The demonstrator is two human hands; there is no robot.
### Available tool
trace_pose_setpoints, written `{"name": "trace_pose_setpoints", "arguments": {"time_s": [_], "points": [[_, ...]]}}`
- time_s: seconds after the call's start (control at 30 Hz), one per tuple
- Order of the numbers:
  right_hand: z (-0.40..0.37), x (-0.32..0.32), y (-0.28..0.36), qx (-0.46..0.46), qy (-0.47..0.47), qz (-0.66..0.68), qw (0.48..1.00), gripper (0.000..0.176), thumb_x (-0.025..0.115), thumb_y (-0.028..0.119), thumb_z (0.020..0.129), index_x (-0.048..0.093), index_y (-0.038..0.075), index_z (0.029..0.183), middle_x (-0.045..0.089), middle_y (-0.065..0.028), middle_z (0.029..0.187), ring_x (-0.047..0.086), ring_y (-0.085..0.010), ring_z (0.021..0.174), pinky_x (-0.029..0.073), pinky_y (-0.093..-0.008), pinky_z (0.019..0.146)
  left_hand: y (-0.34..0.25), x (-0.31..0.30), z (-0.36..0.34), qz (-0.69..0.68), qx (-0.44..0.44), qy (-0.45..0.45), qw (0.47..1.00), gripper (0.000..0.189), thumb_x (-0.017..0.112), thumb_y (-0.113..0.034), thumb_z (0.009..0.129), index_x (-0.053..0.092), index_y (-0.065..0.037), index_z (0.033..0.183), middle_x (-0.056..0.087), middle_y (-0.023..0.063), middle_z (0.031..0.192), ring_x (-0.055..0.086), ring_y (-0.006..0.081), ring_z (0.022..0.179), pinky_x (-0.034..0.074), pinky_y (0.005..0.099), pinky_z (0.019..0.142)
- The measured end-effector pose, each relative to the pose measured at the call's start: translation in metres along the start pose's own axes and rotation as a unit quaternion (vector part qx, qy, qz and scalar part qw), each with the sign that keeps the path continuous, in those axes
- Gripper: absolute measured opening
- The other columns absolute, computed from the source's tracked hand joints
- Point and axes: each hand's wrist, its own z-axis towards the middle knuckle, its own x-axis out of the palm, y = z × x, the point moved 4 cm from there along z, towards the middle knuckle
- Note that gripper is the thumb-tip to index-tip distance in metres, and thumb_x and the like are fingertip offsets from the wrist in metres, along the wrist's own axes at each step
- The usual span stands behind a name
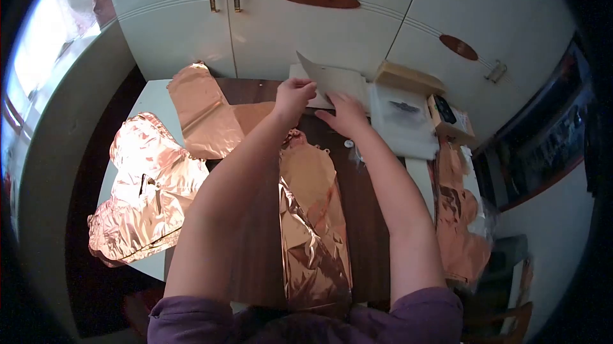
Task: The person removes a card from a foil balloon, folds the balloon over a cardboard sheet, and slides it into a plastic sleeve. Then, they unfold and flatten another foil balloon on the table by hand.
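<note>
At the back of the table, a stack of white paper sheets (348, 82) lies against the cabinet. One thin sheet (309, 66) stands lifted at the stack's left side. My left hand (295, 98) pinches at the edge of this raised sheet, fingers closed. My right hand (345, 114) rests at the front of the stack with its fingers stretched apart. Between my forearms lies a flattened copper-coloured foil balloon (313, 216), its crinkled end towards my hands.
More copper foil balloons lie about: a shiny partly puffed one (150, 191) and a flat one (207, 114) on the left, another (456, 216) on the right. A clear plastic box (402, 120), a cardboard box (408, 79) and a phone box (450, 117) stand at the back right.
</note>
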Motion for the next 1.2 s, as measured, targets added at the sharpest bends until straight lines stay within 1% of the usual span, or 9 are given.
{"name": "trace_pose_setpoints", "arguments": {"time_s": [0.17,0.27,0.3,0.37,0.47,0.8,1.07,1.1,1.2], "points": [[0.000,-0.035,0.004,0.095,-0.151,0.009,0.984,0.032,0.064,0.036,0.090,0.067,0.006,0.101,0.069,-0.0190,0.089,0.065,-0.0413,0.081,0.051,-0.0507,0.074,-0.031,0.029,-0.023,-0.017,0.091,0.141,0.986,0.031,0.065,-0.020,0.095,0.063,-0.001,0.119,0.069,0.0037,0.097,0.064,0.0103,0.092,0.051,0.0275,0.077],[-0.033,-0.096,-0.007,0.081,-0.315,0.135,0.936,0.022,0.063,0.024,0.090,0.067,0.003,0.089,0.067,-0.0179,0.075,0.065,-0.0345,0.069,0.050,-0.0469,0.064,-0.090,0.008,-0.112,0.122,-0.005,0.152,0.981,0.030,0.065,-0.019,0.095,0.063,-0.002,0.119,0.069,0.0087,0.104,0.063,0.0145,0.103,0.051,0.0312,0.086],[-0.049,-0.119,-0.008,0.092,-0.366,0.169,0.910,0.019,0.064,0.020,0.089,0.067,0.002,0.089,0.066,-0.0172,0.072,0.066,-0.0304,0.067,0.050,-0.0444,0.063,-0.084,-0.005,-0.132,0.200,0.108,0.169,0.959,0.031,0.063,-0.018,0.095,0.062,-0.003,0.121,0.068,0.0112,0.110,0.063,0.0167,0.105,0.050,0.0325,0.089],[-0.095,-0.152,0.000,0.165,-0.304,0.410,0.844,0.014,0.065,0.013,0.092,0.067,0.000,0.088,0.070,-0.0099,0.078,0.067,-0.0156,0.066,0.054,-0.0312,0.059,-0.071,-0.035,-0.187,0.323,0.232,0.215,0.892,0.036,0.062,-0.020,0.094,0.060,-0.003,0.125,0.065,0.0152,0.122,0.062,0.0215,0.111,0.048,0.0371,0.095],[-0.174,-0.134,0.012,0.221,-0.171,0.669,0.689,0.024,0.062,0.011,0.094,0.057,0.001,0.114,0.070,-0.0118,0.095,0.068,-0.0184,0.067,0.057,-0.0307,0.056,-0.026,-0.060,-0.279,0.486,0.299,0.320,0.756,0.052,0.066,-0.034,0.089,0.057,-0.004,0.131,0.057,0.0183,0.134,0.052,0.0334,0.127,0.038,0.0493,0.109],[-0.348,-0.058,0.090,0.456,0.134,0.744,0.471,0.038,0.052,0.029,0.102,0.053,-0.003,0.123,0.068,-0.0212,0.107,0.072,-0.0253,0.077,0.061,-0.0362,0.065,-0.021,-0.079,-0.388,0.469,0.245,0.186,0.828,0.063,0.073,-0.038,0.080,0.057,-0.002,0.129,0.052,0.0193,0.138,0.050,0.0373,0.128,0.033,0.0534,0.111],[-0.373,-0.123,0.063,0.345,0.216,0.503,0.762,0.038,0.054,0.020,0.098,0.054,-0.004,0.128,0.071,-0.0194,0.103,0.070,-0.0189,0.065,0.056,-0.0278,0.055,-0.039,-0.049,-0.383,0.461,0.309,0.244,0.795,0.059,0.074,-0.027,0.077,0.057,-0.006,0.129,0.054,0.0187,0.131,0.050,0.0386,0.126,0.033,0.0546,0.110],[-0.375,-0.133,0.068,0.340,0.254,0.431,0.796,0.043,0.062,0.017,0.091,0.055,-0.003,0.128,0.068,-0.0206,0.111,0.071,-0.0256,0.083,0.059,-0.0358,0.070,-0.033,-0.042,-0.380,0.464,0.303,0.261,0.791,0.060,0.073,-0.033,0.079,0.056,-0.009,0.131,0.049,0.0183,0.138,0.047,0.0378,0.128,0.033,0.0550,0.111],[-0.376,-0.158,0.106,-0.042,0.169,0.155,0.972,0.058,0.070,0.016,0.081,0.051,-0.001,0.134,0.055,-0.0231,0.133,0.059,-0.0347,0.118,0.049,-0.0465,0.099,-0.028,-0.027,-0.368,0.469,0.290,0.279,0.786,0.065,0.071,-0.040,0.081,0.053,-0.011,0.137,0.044,0.0187,0.143,0.044,0.0388,0.130,0.031,0.0571,0.112]]}}
